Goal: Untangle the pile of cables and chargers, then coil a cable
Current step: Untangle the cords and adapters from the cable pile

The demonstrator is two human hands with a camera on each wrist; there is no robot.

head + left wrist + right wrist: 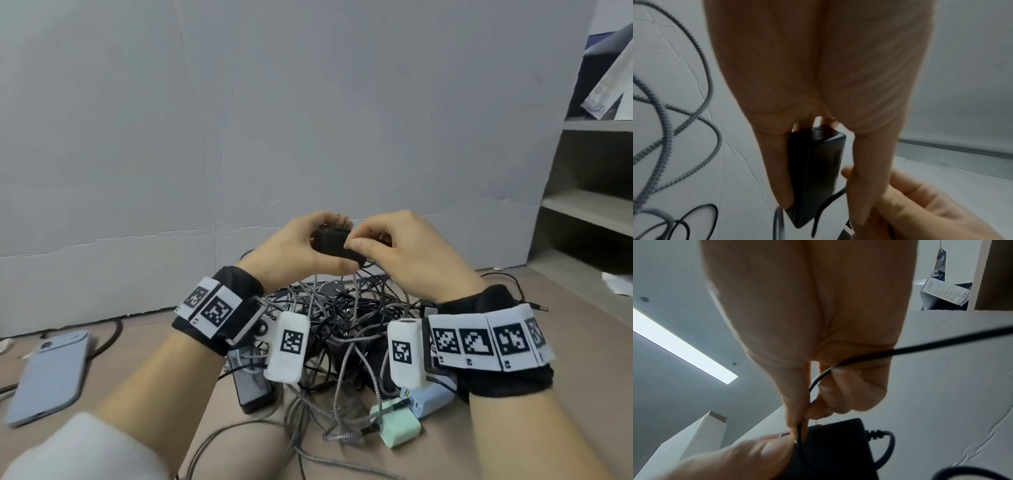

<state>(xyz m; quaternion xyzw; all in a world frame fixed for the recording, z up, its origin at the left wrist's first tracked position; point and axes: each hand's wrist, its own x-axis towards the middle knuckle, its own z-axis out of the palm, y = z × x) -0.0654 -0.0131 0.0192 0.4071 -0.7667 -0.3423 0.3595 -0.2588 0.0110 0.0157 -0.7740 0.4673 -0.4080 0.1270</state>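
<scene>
A tangled pile of cables and chargers [342, 329] lies on the brown table in front of me. Above it my left hand [301, 246] grips a black power adapter [330, 241] between thumb and fingers; the left wrist view shows the adapter [816, 175] clamped from both sides. My right hand [387, 250] pinches a thin black cable [803, 426] between thumb and forefinger right beside the adapter [834, 444]. That cable runs on past the palm to the right [941, 342]. Braided grey cables [346, 363] hang down from the adapter into the pile.
A pale blue phone [48, 373] lies at the left with a black cable behind it. A mint green charger [397, 425] and a light blue one [431, 397] sit at the pile's near right. A grey board [274, 120] stands behind; shelves [592, 205] are at the right.
</scene>
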